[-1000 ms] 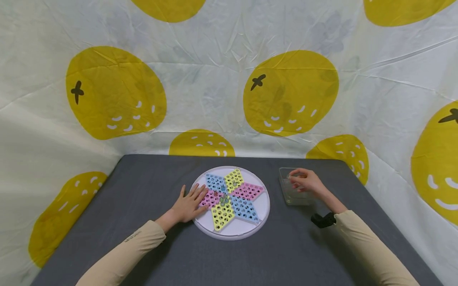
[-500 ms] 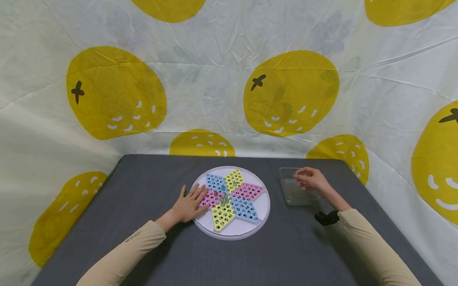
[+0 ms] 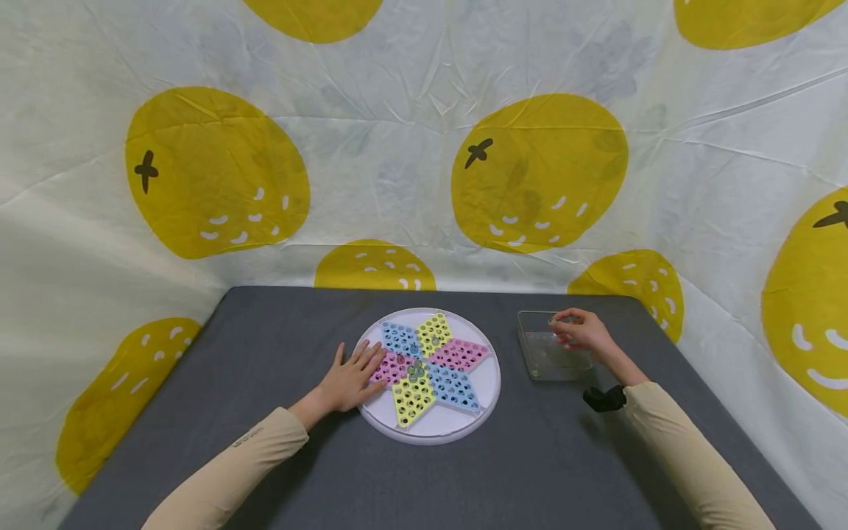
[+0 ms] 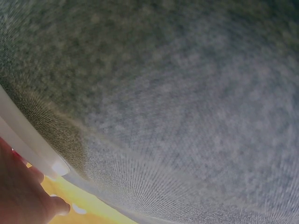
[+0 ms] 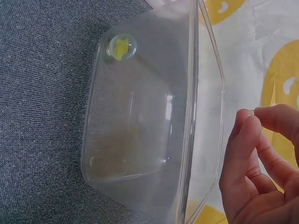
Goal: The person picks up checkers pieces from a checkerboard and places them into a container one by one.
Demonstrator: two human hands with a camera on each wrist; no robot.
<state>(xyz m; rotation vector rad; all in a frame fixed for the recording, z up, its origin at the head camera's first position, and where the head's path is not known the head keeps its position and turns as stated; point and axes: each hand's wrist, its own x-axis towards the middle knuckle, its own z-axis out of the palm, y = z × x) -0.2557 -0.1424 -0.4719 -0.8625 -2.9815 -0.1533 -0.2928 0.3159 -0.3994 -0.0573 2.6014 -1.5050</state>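
Observation:
My left hand (image 3: 351, 377) lies flat with spread fingers on the left side of a round white Chinese checkers board (image 3: 457, 425). The fingers cover part of the pink left point of the star. Several glass marbles (image 3: 415, 371) sit in holes near the board's middle. Over a clear plastic box (image 3: 556, 372), my right hand (image 3: 583, 333) pinches a small glassy marble (image 3: 552, 322) between thumb and fingertips, which mostly hide it. In the right wrist view, one clear marble with a yellow swirl (image 5: 122, 47) lies in a corner of the box.
Dark grey cloth (image 3: 424, 486) covers the table, with the box standing to the right of the board. A white curtain (image 3: 377, 177) printed with yellow fruit hangs behind the table and along both sides. A black strap (image 3: 604, 400) is on the right wrist.
My right hand has shifted a little to the right over the box, its thumb and fingertips still together. The left hand and the board have not moved.

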